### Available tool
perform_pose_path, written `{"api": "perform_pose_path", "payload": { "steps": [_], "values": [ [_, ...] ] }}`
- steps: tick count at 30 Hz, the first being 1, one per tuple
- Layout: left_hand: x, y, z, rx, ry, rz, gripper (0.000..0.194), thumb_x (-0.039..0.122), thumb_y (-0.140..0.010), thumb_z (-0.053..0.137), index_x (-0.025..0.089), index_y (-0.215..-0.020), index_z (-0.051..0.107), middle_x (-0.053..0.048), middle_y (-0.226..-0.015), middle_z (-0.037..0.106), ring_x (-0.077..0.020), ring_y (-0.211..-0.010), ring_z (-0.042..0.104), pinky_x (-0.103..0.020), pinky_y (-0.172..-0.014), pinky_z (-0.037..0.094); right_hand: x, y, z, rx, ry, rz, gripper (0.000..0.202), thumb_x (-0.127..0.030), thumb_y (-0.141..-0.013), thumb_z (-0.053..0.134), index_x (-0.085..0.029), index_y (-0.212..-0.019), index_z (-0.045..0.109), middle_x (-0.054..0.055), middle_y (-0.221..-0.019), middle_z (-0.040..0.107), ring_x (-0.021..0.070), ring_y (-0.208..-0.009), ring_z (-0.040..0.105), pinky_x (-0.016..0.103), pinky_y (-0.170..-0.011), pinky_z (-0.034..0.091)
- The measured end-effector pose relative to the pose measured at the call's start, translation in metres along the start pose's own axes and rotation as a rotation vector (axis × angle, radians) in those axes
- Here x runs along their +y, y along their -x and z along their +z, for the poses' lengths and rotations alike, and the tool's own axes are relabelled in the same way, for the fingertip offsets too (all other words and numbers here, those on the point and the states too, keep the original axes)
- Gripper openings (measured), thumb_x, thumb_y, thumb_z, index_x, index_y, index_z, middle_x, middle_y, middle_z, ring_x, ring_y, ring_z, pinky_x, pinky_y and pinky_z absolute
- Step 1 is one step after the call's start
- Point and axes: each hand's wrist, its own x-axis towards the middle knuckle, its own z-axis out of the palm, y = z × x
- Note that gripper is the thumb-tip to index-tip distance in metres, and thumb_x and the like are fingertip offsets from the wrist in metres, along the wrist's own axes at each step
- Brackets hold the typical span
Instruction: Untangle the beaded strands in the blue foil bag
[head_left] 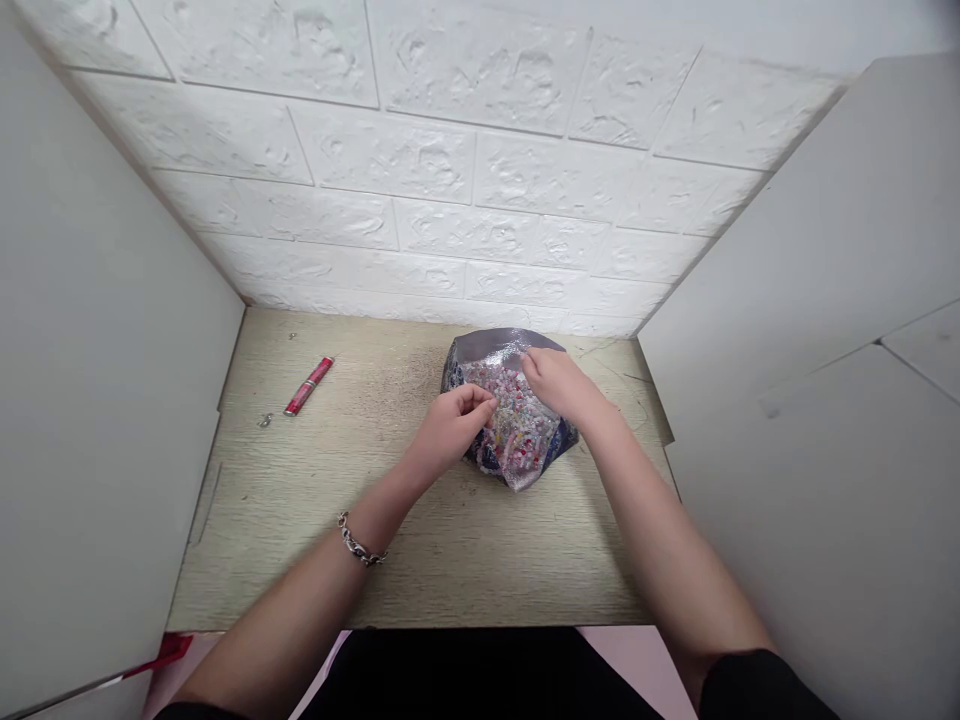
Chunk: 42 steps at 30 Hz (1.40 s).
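An open silvery bag [495,345] lies on the table, right of its middle, with many small pink, white, red and clear beads [517,430] inside. Over the bag's left part is my left hand [457,420], its thumb and index finger pinched together; whatever is between them is too small to name. My right hand [551,380] hovers above the bag's upper right part, fingers curled closed, and anything in them is hidden. A chain bracelet [360,543] circles my left wrist.
A red tube-like item [308,387] lies on the table [300,530] at the left, with small metallic bits [265,420] near it. Thin threads lie at the right back. A white brick-patterned wall stands behind, and pale panels flank both sides.
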Motion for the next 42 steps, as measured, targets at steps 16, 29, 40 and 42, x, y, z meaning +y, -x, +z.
{"api": "perform_pose_path", "payload": {
  "steps": [16, 29, 40, 42],
  "values": [
    [0.008, 0.006, 0.001, 0.053, -0.009, 0.11, 0.024, 0.036, -0.072, 0.055, 0.013, -0.073, 0.06, 0.003, -0.057, 0.047, -0.0072, -0.053, 0.037, -0.021, -0.049, 0.028, -0.017, 0.039, 0.037, 0.064, -1.594, 0.043, 0.017, -0.031, -0.063, 0.069, -0.022, -0.078, 0.068, -0.001, -0.074, 0.067, 0.0131, -0.075, 0.062, 0.032, -0.079, 0.048],
    [0.007, 0.012, 0.001, 0.104, -0.359, 0.264, 0.024, 0.033, -0.079, 0.047, 0.017, -0.08, 0.065, 0.001, -0.061, 0.058, -0.0089, -0.054, 0.045, -0.022, -0.053, 0.034, -0.017, 0.046, 0.028, 0.107, -1.223, -0.04, 0.014, -0.024, -0.07, 0.06, -0.02, -0.082, 0.063, 0.002, -0.08, 0.068, 0.0144, -0.076, 0.063, 0.031, -0.074, 0.05],
    [0.003, 0.012, 0.001, 0.11, -0.581, 0.38, 0.027, 0.032, -0.083, 0.042, 0.017, -0.087, 0.065, -0.002, -0.066, 0.063, -0.0099, -0.056, 0.05, -0.023, -0.057, 0.036, -0.014, 0.051, 0.021, 0.205, -0.825, -0.132, 0.018, -0.022, -0.078, 0.051, -0.022, -0.088, 0.066, 0.002, -0.087, 0.068, 0.0151, -0.083, 0.061, 0.031, -0.077, 0.046],
    [0.003, 0.012, 0.001, 0.106, -0.598, 0.381, 0.027, 0.031, -0.083, 0.042, 0.017, -0.087, 0.065, -0.002, -0.066, 0.063, -0.0099, -0.055, 0.049, -0.023, -0.056, 0.035, -0.014, 0.051, 0.022, 0.212, -0.805, -0.145, 0.018, -0.022, -0.078, 0.051, -0.022, -0.088, 0.066, 0.002, -0.087, 0.068, 0.0149, -0.083, 0.061, 0.03, -0.077, 0.046]
  ]
}}
